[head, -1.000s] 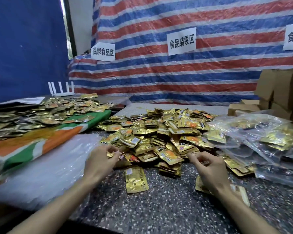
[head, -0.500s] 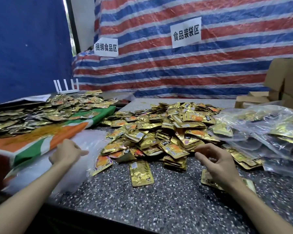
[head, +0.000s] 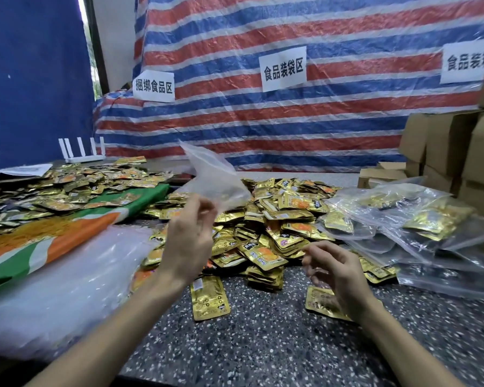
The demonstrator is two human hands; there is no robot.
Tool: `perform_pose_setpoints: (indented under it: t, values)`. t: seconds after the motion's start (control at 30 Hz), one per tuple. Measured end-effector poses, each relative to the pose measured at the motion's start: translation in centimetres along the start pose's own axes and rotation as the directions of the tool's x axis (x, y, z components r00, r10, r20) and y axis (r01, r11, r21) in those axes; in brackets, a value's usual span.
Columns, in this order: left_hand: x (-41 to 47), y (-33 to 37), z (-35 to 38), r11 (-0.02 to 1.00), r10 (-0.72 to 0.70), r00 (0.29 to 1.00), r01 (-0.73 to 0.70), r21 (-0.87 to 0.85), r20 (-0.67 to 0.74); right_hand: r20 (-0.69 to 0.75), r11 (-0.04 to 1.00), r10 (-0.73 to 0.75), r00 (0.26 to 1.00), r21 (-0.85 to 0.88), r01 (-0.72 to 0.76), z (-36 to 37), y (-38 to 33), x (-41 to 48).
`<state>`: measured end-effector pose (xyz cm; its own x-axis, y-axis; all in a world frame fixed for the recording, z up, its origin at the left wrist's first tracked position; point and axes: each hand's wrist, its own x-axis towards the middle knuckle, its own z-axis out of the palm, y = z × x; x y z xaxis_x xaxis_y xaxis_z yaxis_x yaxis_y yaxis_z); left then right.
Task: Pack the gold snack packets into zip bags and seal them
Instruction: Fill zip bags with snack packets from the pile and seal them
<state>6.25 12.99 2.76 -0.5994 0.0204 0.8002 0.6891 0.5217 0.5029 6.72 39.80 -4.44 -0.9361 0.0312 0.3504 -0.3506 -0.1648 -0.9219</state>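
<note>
Your left hand (head: pixel 187 241) holds a clear zip bag (head: pixel 215 180) up over the gold packets (head: pixel 277 219) heaped mid-bench (head: pixel 263 331). Your right hand (head: pixel 336 269) is loosely curled and holds nothing. The left sign (head: pixel 154 86) reads 捆绑食品区, the middle sign (head: pixel 284 69) 食品装袋区.

Gold snack packets (head: pixel 274 219) on a black-and-white speckled table (head: pixel 263 344), before a red, blue and white striped tarp (head: pixel 291 129).

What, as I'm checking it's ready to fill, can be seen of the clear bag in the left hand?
The zip bag is thin, clear, slightly cloudy plastic, creased and seemingly empty. The left hand pinches its lower edge, holding it up above the gold packets, one corner pointing up-left. Nothing else touches it; its zip state is unclear.
</note>
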Motion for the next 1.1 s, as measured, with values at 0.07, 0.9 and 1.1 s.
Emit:
perform_pose_setpoints:
  t: [0.07, 0.9, 1.1]
  values:
    - [-1.5, 1.1, 3.5, 0.993, 0.091, 0.99, -0.082, -0.087, 0.108, 0.01, 0.994, 0.047, 0.999, 0.103, -0.048, 0.0, -0.2, 0.2]
    - [-6.7, -1.2, 10.6, 0.594, -0.443, 0.756, 0.65, -0.474, 0.481, -0.116, 0.981, -0.079, 0.99, -0.184, 0.057, -0.5, -1.4, 0.0]
    - [-7.2, -1.0, 10.7, 0.73, -0.26, 0.775, 0.548, -0.408, 0.575, 0.063, 0.926, -0.101, 0.993, -0.36, 0.117, 0.2, -0.8, -0.5]
